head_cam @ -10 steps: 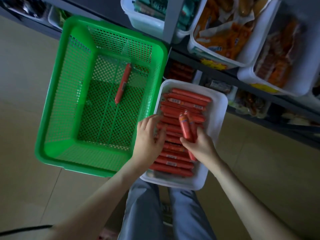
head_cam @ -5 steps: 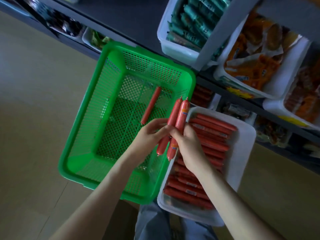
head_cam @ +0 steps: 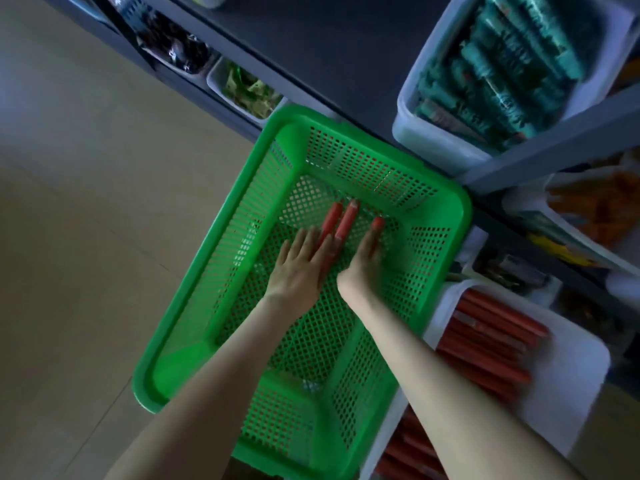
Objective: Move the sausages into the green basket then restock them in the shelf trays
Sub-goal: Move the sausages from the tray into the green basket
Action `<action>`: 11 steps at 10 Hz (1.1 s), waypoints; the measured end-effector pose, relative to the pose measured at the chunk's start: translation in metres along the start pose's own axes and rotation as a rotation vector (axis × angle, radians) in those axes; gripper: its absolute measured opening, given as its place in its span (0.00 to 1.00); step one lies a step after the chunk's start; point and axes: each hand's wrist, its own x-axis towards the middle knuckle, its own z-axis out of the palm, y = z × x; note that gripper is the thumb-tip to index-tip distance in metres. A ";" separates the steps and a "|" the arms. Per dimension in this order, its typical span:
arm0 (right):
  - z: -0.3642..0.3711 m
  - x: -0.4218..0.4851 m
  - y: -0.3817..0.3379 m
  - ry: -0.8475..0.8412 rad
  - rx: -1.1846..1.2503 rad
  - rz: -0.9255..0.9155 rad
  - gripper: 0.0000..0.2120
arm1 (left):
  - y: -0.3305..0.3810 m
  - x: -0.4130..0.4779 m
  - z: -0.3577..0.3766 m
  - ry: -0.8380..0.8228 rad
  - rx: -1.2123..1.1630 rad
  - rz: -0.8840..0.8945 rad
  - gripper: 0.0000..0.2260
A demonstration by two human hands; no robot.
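Beige floor by dark shelving bears the green basket, where the left hand lies flat on two sausages and the right hand covers a third sausage, its grip too blurred to tell; most fill the white tray, so transfer has barely begun.

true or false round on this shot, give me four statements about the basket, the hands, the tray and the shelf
1. The left hand and right hand are both inside the green plastic mesh basket. True.
2. That basket holds no sausages. False: red sausages lie on its floor at the fingertips.
3. A white plastic tray of packed sausages sits right of the basket. True.
4. The white shelf tub at top right holds orange packets. False: its packets are teal.
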 end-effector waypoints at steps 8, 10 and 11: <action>-0.145 -0.138 0.144 0.008 -0.813 -0.032 0.45 | 0.160 -0.103 0.026 0.116 -0.138 0.344 0.30; -0.145 -0.131 0.142 -0.019 -0.689 -0.007 0.37 | 0.161 -0.100 0.035 0.150 -0.043 0.304 0.30; -0.144 -0.138 0.146 0.015 -0.571 -0.037 0.30 | 0.162 -0.104 0.035 0.225 -0.061 0.307 0.27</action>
